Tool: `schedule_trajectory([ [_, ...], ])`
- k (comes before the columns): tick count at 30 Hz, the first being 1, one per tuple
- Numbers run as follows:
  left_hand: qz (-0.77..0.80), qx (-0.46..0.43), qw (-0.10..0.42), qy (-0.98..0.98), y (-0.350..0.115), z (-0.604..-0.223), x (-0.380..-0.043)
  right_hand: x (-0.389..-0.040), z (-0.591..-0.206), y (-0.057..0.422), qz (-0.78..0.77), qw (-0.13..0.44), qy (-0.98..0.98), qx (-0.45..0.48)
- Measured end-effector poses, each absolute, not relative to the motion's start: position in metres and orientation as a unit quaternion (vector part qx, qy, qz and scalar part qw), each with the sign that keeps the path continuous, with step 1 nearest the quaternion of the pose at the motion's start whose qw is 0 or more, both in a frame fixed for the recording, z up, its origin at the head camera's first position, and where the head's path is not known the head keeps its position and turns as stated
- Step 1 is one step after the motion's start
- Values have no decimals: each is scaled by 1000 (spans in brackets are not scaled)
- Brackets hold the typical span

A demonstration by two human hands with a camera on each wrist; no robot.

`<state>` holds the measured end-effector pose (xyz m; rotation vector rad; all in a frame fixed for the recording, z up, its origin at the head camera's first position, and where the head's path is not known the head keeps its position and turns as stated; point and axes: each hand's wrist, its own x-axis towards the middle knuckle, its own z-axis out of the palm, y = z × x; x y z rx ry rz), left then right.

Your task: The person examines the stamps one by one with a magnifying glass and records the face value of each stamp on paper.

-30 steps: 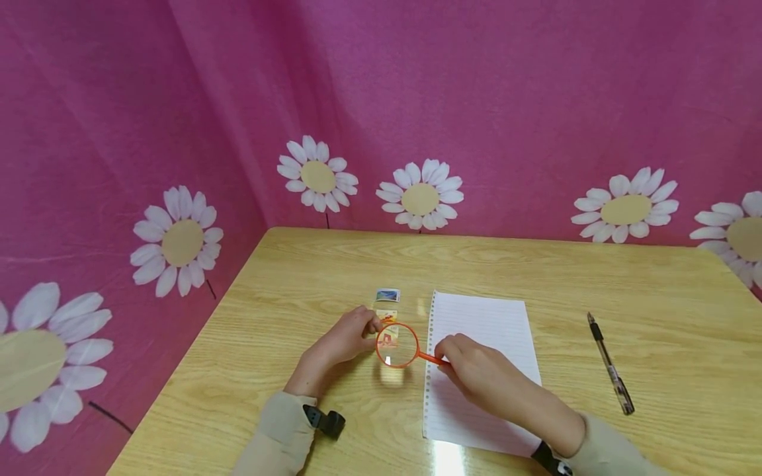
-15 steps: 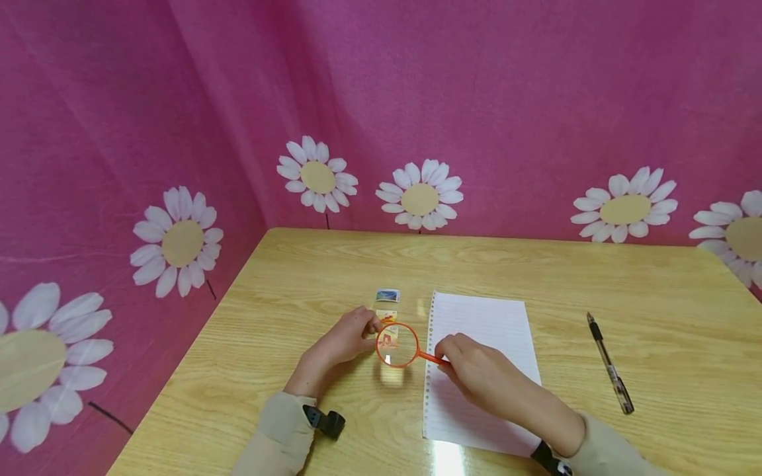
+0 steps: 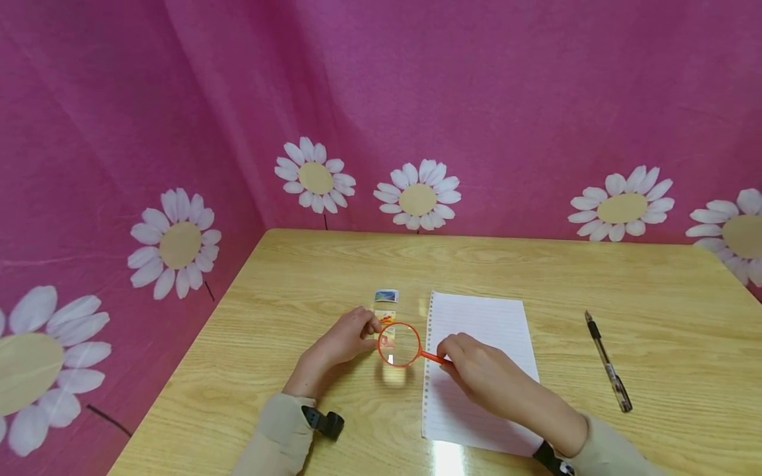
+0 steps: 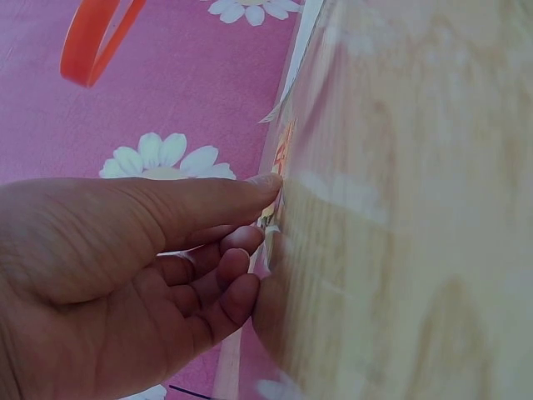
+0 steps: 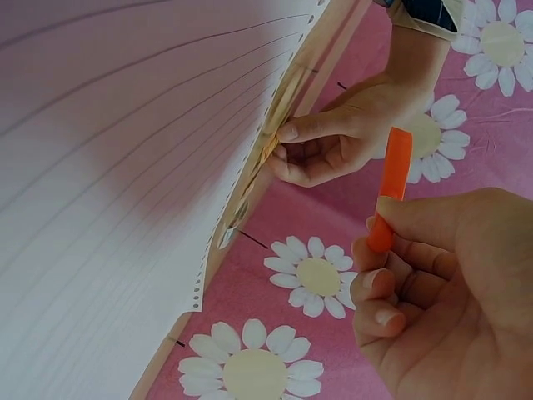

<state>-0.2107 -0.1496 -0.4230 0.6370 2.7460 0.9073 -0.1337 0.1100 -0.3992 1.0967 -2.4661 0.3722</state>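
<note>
My right hand pinches the handle of an orange-rimmed magnifying glass between thumb and fingers. The orange handle shows in the right wrist view. Its round lens is above the lowest of a column of small postage stamps. My left hand rests at the column's left side, fingers loosely bent, thumb tip touching or very near a stamp. A yellow and red stamp lies by its fingertips, with a blue stamp farther back. In the left wrist view the stamps are seen edge-on and partly hidden by the thumb.
A sheet of lined, hole-punched paper lies right of the stamps, under my right hand. Farther right is a black pen. The wooden table meets a pink flowered cloth at its back and left.
The magnifying glass and right hand have shifted very slightly right over the stamps. The left hand has stayed in place, and the view has turned a little.
</note>
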Motion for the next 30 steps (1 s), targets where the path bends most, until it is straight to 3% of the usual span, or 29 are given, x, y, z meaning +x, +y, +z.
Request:
schedule_trajectory([
  [30,306,182,98,929,-147,-427,-212,-128,-401,132,142,230,-895,354],
])
